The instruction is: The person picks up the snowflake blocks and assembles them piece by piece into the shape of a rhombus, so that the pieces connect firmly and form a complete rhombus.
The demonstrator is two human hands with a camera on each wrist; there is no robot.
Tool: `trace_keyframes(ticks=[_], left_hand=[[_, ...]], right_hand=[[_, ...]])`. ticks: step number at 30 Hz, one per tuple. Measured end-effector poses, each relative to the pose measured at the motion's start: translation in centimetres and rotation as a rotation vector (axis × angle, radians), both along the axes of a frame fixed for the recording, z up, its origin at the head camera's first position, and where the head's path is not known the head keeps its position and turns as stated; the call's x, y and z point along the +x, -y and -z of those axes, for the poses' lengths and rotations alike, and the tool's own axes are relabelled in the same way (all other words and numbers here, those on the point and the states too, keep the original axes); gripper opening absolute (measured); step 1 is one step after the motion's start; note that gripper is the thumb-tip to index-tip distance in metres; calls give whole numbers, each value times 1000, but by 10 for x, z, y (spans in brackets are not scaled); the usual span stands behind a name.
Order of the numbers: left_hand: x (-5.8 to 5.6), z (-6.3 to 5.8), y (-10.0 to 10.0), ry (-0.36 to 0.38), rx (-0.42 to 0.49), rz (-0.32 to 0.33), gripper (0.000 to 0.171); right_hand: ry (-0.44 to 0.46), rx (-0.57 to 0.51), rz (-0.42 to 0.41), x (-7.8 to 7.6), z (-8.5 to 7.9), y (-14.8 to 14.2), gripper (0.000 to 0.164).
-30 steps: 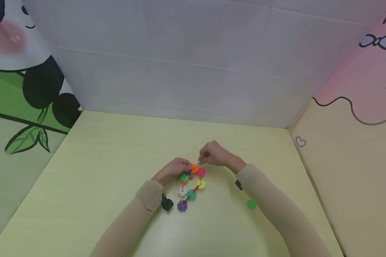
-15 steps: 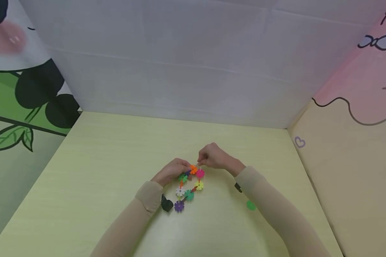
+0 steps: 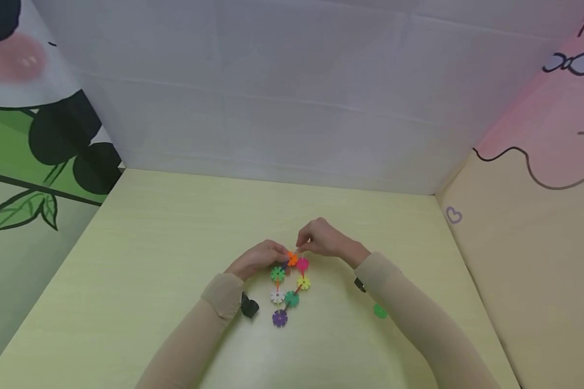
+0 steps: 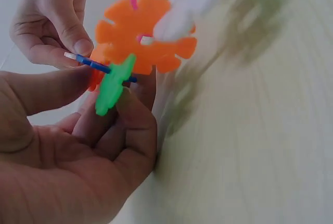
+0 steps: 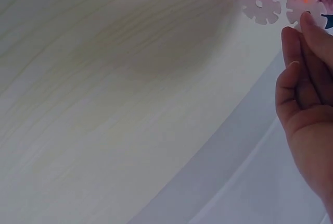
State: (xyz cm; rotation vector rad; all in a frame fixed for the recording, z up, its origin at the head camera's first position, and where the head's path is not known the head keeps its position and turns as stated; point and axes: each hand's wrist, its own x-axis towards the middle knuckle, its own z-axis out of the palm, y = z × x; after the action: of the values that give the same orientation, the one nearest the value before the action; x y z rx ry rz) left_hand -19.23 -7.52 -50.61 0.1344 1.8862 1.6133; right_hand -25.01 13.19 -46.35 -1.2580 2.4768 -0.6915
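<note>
A ring of notched plastic discs hangs between the hands in the head view, with an orange disc (image 3: pixel 292 259), a pink disc (image 3: pixel 302 264), a yellow disc (image 3: pixel 303 282), a teal disc (image 3: pixel 292 299), a purple disc (image 3: pixel 279 317), a white disc (image 3: pixel 277 296) and a green disc (image 3: pixel 277 274). My left hand (image 3: pixel 258 258) pinches the chain near the orange disc; close up, its thumb and fingers are at an edge-on blue disc (image 4: pixel 93 64) and the green one. My right hand (image 3: pixel 323 237) pinches a whitish disc (image 5: pixel 306 10) between thumb and finger, against the orange disc's side.
A loose green disc (image 3: pixel 380 310) lies on the pale wooden table (image 3: pixel 185 216), beside the right forearm. A white panel (image 3: pixel 272 108) closes off the back, and printed panels stand at left and right. Dark wrist cameras (image 3: pixel 249 306) sit under the sleeves.
The ring's lower end swung slightly left, then back to the right and a little nearer. My right hand has shifted slightly left and down toward the orange disc; the left hand stays almost still.
</note>
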Motion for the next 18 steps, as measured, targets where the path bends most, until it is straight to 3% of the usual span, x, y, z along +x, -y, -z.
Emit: trace_keyframes(ticks=[3, 12, 18], left_hand=[[2, -7, 2, 1, 0, 30, 20], [-3, -11, 2, 19, -8, 81, 40], [-2, -16, 1, 51, 0, 92, 43]], right_hand=[[3, 5, -6, 2, -5, 2, 4], [18, -28, -19, 1, -4, 2, 3], [4, -48, -29, 3, -1, 4, 6]])
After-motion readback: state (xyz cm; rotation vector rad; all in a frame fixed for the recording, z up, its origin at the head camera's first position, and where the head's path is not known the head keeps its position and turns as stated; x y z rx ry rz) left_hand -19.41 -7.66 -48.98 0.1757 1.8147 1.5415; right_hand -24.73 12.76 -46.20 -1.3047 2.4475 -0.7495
